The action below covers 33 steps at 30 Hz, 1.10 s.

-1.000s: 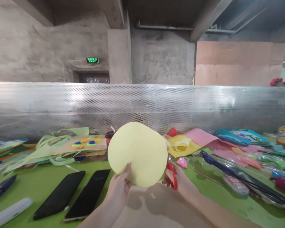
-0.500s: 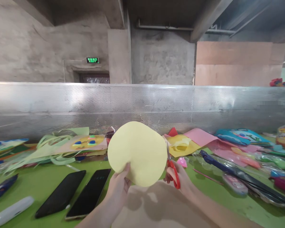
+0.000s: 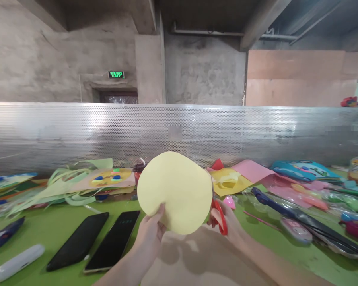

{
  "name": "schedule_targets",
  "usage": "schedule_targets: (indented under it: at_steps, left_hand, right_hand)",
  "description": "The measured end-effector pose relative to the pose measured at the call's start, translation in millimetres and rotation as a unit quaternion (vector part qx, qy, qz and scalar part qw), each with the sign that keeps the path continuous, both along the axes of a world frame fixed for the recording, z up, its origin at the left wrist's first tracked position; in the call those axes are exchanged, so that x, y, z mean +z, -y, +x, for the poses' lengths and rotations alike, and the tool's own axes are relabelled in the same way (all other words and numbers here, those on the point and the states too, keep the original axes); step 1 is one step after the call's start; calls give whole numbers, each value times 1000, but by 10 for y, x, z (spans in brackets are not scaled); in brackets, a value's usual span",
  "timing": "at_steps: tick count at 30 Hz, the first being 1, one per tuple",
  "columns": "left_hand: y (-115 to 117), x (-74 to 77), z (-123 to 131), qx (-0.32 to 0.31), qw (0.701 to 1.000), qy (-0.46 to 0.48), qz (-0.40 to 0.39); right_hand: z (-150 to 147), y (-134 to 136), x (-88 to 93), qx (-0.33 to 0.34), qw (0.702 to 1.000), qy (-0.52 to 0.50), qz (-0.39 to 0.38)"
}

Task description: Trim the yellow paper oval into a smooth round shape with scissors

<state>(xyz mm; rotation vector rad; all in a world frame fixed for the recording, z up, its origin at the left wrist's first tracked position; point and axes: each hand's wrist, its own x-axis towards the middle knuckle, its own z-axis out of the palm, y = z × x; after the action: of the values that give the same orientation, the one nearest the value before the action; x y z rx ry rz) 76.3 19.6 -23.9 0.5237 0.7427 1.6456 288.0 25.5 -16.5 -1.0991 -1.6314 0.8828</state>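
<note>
A person's left hand (image 3: 150,232) pinches the lower edge of a round pale-yellow paper disc (image 3: 174,190), thumb on the near face, holding it upright above a beige paper sheet (image 3: 197,258) on a green table top (image 3: 47,226). The right hand (image 3: 229,226), fingers closed through the loops of red-handled metal scissors (image 3: 218,212), keeps the blades against the disc's right edge; how far the blades are parted cannot be told. Just left of the left hand lie two flat black smartphones (image 3: 77,246) side by side, with a white oblong plastic case (image 3: 18,262) further left. Beyond the right hand lie loose pink paper sheets (image 3: 250,171). Behind both hands runs a perforated silver metal barrier (image 3: 77,131).
</note>
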Motion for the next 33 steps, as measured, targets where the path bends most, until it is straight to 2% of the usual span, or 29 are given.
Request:
schedule_targets:
  at_steps: [9, 23, 33]
  left_hand:
    - [35, 44, 15, -4, 1000, 4, -10]
    - [39, 17, -4, -1, 1000, -13, 0]
    - [15, 28, -16, 5, 1000, -15, -1]
  right_hand:
    - [-14, 18, 11, 1, 1000, -14, 9]
    - [-24, 24, 32, 8, 1000, -10, -9]
    - [-6, -30, -34, -2, 1000, -12, -20]
